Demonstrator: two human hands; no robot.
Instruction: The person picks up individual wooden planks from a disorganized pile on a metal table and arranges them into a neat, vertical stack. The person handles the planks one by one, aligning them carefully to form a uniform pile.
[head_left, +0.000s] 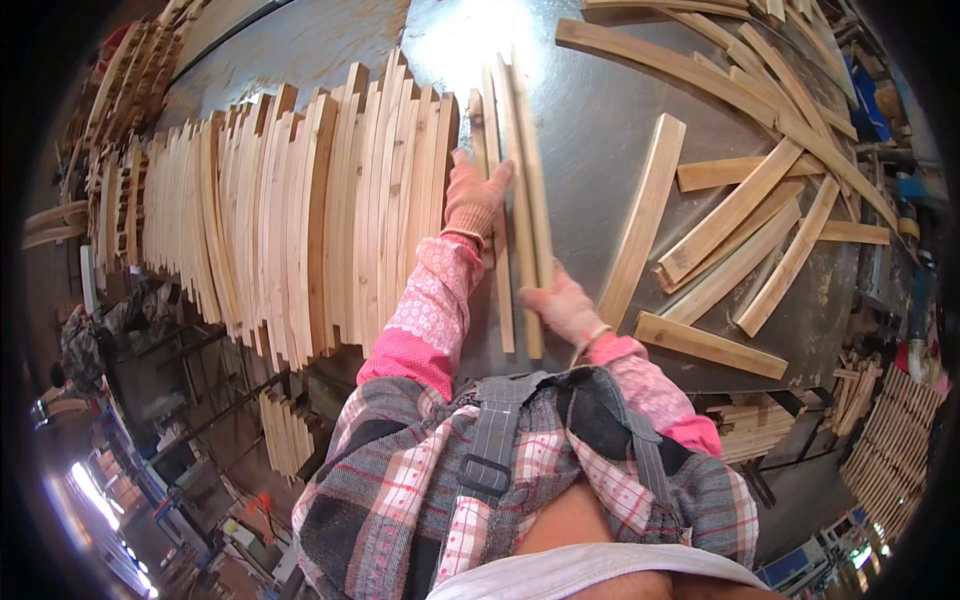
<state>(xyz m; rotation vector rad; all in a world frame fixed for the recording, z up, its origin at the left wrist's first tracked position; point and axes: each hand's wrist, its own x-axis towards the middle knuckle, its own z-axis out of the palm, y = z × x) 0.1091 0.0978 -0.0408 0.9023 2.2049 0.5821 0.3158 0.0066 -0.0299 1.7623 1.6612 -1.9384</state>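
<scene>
Pale timber, sawn thin: a small bundle of curved wooden slats (520, 180), perhaps 3 or 4 pieces though the overlap makes the count uncertain, lying lengthwise on the grey metal table (600, 130) directly ahead of the person.

Left hand (475, 195), in a pink knitted glove: laid flat against the left face of the bundle near its far half, fingers spread and not closed around anything. The placement reads as a stop, keeping the slats from sliding sideways and pressing their edges flush.

Right hand (560, 305), also gloved: closed about the near end of the bundle, fingers wrapped over the right edge. With 1 hand pushing and 1 clasping, the pieces are squared up as a single pack.

Adjacent stock: a long row of stacked slats (290, 220) to the left, set on edge and packed face to face, their curves nested so the row stands without support. The bundle lies parallel to this row and just beside its right end.

Unsorted stock: loose slats (740, 230) to the right, flat on the table, crossing at odd angles, well apart from the bundle.

Peripheral: further wooden stacks (890, 440) on the floor at lower right.
</scene>
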